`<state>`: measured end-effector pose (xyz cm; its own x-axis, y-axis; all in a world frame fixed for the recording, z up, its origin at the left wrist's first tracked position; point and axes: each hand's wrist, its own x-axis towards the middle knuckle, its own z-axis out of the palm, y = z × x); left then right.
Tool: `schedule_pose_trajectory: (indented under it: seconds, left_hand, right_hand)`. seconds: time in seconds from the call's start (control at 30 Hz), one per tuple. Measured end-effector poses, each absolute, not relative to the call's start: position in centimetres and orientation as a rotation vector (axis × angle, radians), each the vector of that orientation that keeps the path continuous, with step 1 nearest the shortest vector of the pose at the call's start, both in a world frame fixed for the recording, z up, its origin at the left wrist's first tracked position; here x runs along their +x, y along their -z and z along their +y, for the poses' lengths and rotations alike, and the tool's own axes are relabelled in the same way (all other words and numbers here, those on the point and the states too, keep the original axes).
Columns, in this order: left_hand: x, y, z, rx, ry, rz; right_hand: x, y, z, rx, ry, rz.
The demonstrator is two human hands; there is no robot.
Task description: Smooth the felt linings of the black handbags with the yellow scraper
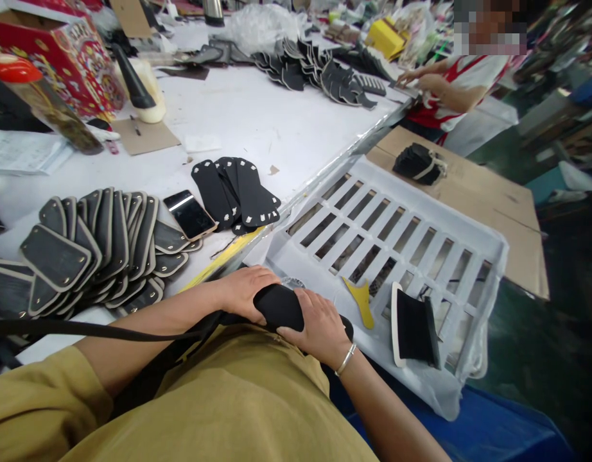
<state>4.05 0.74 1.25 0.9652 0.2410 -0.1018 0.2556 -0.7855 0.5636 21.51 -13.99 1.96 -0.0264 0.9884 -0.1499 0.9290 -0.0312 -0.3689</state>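
Note:
Close to my body, a curved black padded piece is gripped between both my hands. My left hand clasps its left end, with the fingers over the far side. My right hand wraps the right end, thumb on the near side; a silver bracelet circles that wrist. More dark material shows under the hands, but its shape is mostly hidden. Just right of my right hand, a yellow forked piece and a black curved panel with pale edging lie on a white slotted tray.
Overlapping black panels with pale edges cover the table's left. A phone lies beside flat black pieces with white marks. Behind are a bottle and a red box. A co-worker stands beyond a cardboard sheet.

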Motion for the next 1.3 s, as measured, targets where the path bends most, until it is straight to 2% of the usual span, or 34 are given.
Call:
schedule_pose_trajectory:
  seconds: [0.33, 0.5, 0.93, 1.3]
  left_hand:
    - [4.7, -1.1, 0.5, 2.482, 0.192, 0.451]
    - [4.5, -1.1, 0.3, 2.454, 0.123, 0.448]
    - [4.2, -0.3, 0.7, 2.285, -0.065, 0.519]
    - [4.8, 0.1, 0.8, 2.185, -0.038, 0.520]
  right_hand:
    - [21.6, -2.7, -14.0, -2.072, -0.662, -2.107]
    - [20.9, -2.5, -13.6, -2.220, -0.582, -2.039]
    - [21.7, -1.7, -12.1, -2.220, -0.575, -1.997]
    - [20.7, -3.0, -11.6, -2.394, -0.420, -2.020]
